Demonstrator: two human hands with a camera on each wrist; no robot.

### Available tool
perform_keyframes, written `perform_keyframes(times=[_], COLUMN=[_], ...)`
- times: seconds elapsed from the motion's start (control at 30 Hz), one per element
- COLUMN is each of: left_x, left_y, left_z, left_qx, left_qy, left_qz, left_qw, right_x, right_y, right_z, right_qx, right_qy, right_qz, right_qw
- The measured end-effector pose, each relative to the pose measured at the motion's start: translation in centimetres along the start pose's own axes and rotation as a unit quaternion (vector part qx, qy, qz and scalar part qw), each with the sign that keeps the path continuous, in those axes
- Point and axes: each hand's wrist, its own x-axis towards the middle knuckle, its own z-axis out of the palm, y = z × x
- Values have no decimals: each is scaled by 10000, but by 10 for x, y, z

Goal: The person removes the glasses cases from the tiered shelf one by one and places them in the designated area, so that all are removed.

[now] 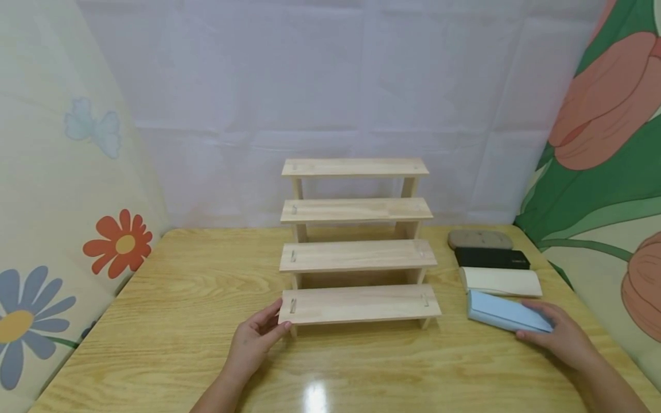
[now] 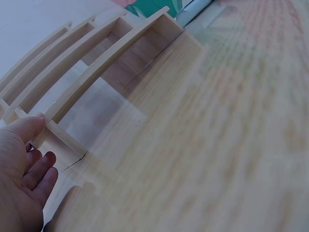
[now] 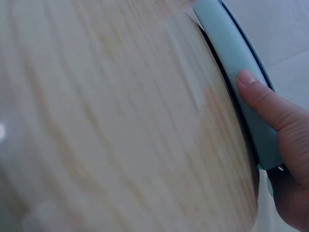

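Note:
A stepped wooden display stand [image 1: 358, 304] with several pale shelves rises in the middle of the table. My left hand [image 1: 258, 338] grips the left end of its lowest shelf; in the left wrist view the thumb of that hand [image 2: 24, 169] lies at the board's corner. On the right, my right hand [image 1: 560, 335] holds the right end of a light blue glasses case [image 1: 503, 312], thumb on the near side and fingers over the far side. The right wrist view shows the thumb pressed along the blue case [image 3: 236, 63], which lies at a slant close over the tabletop.
Behind the blue case lie a white case [image 1: 501, 281], a black case [image 1: 490, 258] and a taupe case [image 1: 480, 239], lined up front to back. The wood-grain table [image 1: 206, 287] ends at a white cloth backdrop [image 1: 232, 115], with flowered cloths at both sides.

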Motion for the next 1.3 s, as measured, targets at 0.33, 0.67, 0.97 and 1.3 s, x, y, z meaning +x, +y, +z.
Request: perform_keyframes(times=[0.33, 0.67, 0.97, 1.3], left_x=[1, 0, 1, 0], left_y=[-2, -2, -3, -3], left_z=[0, -1, -1, -1], left_qx=[-112, -126, -91, -137], left_qy=[-53, -52, -45, -54], left_qz=[3, -44, -29, -45], left_qw=[9999, 9999, 9999, 9999], right_x=[3, 6, 6, 7], right_y=[4, 5, 2, 4], right_z=[0, -4, -7, -7], right_qx=[138, 114, 286, 281], right_qy=[-2, 34, -14, 65], right_qz=[11, 565, 1095, 1173], right_qw=[9999, 9983, 9936, 9927])
